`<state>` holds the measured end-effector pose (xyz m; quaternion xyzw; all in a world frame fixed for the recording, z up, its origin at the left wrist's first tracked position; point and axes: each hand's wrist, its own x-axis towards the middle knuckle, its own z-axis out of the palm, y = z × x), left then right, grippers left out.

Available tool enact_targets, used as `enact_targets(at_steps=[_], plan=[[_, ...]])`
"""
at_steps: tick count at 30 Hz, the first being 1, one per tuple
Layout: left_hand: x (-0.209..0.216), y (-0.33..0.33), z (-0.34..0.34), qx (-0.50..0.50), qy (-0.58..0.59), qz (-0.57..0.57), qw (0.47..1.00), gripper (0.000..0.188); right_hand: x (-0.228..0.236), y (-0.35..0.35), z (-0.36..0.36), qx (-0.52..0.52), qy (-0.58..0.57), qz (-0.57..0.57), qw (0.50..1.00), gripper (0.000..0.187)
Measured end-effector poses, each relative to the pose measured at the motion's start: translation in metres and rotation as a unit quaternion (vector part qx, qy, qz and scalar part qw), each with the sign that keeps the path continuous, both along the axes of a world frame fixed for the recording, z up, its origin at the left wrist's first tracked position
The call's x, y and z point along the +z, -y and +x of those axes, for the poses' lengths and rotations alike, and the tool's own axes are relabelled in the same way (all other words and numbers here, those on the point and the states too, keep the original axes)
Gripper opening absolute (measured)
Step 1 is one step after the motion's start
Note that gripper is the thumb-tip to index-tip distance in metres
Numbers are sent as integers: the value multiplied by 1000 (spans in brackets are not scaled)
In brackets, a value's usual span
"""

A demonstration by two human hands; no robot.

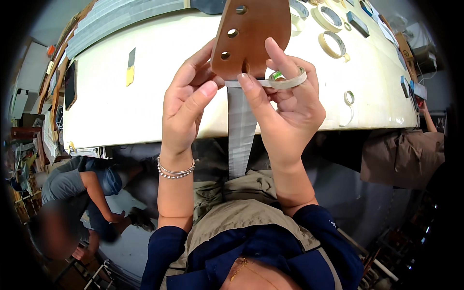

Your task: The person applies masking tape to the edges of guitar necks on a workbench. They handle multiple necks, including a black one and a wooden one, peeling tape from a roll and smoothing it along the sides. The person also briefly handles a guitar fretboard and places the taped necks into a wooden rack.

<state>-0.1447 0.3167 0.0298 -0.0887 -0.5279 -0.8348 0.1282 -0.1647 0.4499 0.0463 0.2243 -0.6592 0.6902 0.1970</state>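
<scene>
A brown guitar headstock (256, 36) with round holes along its left edge lies in front of me over the table. Its neck (240, 130), covered in pale grey tape, runs toward my lap. My left hand (191, 94) is at the left edge where headstock and neck meet, thumb and fingers closed on the end of a narrow tape strip. That strip crosses the neck to a thin roll of masking tape (292, 82), looped round fingers of my right hand (290, 96). The right thumb presses the strip near the middle of the neck.
More tape rolls (332, 44) and a small roll (349, 97) lie on the white table (145, 111) at right. A yellow-ended blade (130, 67) and a phone (70, 84) lie left. Taped grey boards (116, 21) are behind. One person (72, 193) sits lower left; another (403, 157) is at right.
</scene>
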Motion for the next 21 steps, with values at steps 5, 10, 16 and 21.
enact_targets(at_steps=[5, 10, 16, 21], plan=[[-5, 1, -1, -13, -5, -9, 1000, 58, -2, -1, 0, -58, -40, 57, 996, 46], [-6, -2, -2, -11, -21, 14, 1000, 57, -2, -3, -1, -86, -72, 88, 990, 46], [-6, -2, -3, -4, -34, 9, 999, 54, -2, -2, -3, -90, -81, 80, 989, 47], [-6, -2, -4, -5, -27, 28, 999, 51, -3, 1, -5, -100, -86, 61, 989, 49]])
